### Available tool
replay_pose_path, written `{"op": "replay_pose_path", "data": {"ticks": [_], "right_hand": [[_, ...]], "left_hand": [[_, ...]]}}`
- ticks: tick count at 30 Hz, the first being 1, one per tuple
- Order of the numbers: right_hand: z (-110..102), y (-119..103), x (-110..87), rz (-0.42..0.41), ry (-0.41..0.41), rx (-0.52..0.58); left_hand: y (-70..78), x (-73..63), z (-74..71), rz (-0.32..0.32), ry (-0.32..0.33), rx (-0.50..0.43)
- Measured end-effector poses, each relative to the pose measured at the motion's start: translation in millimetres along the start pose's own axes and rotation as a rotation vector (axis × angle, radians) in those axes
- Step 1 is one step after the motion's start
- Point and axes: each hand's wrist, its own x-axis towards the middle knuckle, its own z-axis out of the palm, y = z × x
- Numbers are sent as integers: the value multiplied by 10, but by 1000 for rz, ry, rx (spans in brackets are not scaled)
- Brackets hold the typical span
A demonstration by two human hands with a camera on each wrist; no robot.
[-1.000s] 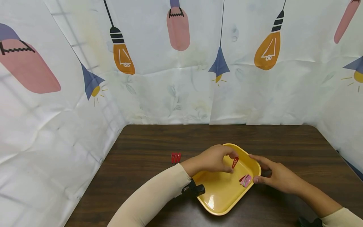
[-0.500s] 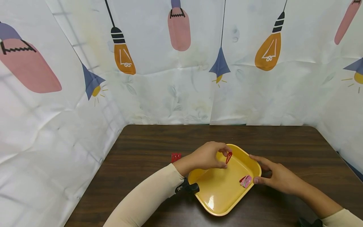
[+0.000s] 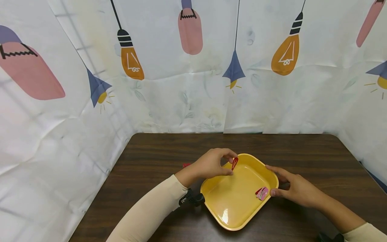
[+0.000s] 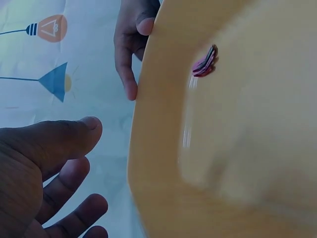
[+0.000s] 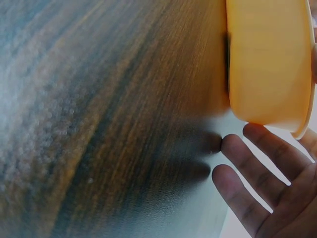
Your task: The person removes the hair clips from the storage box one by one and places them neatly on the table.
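My left hand (image 3: 210, 164) pinches a red snap hair clip (image 3: 234, 163) between thumb and fingertips, above the left far rim of a yellow tray (image 3: 229, 205). In the left wrist view that clip does not show. Against the tray's right corner rests my right hand (image 3: 293, 188), its fingers spread and fairly straight along the outside. A small bunch of pink and red hair clips (image 3: 262, 193) lies inside the tray near that hand. More red hair clips (image 3: 186, 165) lie on the table left of the tray, mostly hidden behind my left hand and wrist.
The tray stands on a dark wood-grain table (image 3: 157, 151). A white curtain (image 3: 181, 101) printed with lamps hangs behind the table and along its sides. A black strap device (image 3: 191, 198) sits on my left wrist.
My left hand has moved left and slightly away from me, carrying the red hair clip from over the tray's middle to its far left rim. The right hand stays put.
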Motion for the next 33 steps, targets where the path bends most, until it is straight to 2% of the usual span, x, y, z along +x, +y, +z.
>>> {"op": "replay_pose_path", "data": {"ticks": [4, 20, 33], "right_hand": [[0, 4, -4, -1, 10, -11], [3, 0, -2, -9, 16, -21], [2, -2, -5, -7, 12, -16]], "left_hand": [[-61, -44, -45, -13, 18, -34], [-274, -252, -247, -106, 92, -42], [-497, -447, -352, -146, 125, -52]]}}
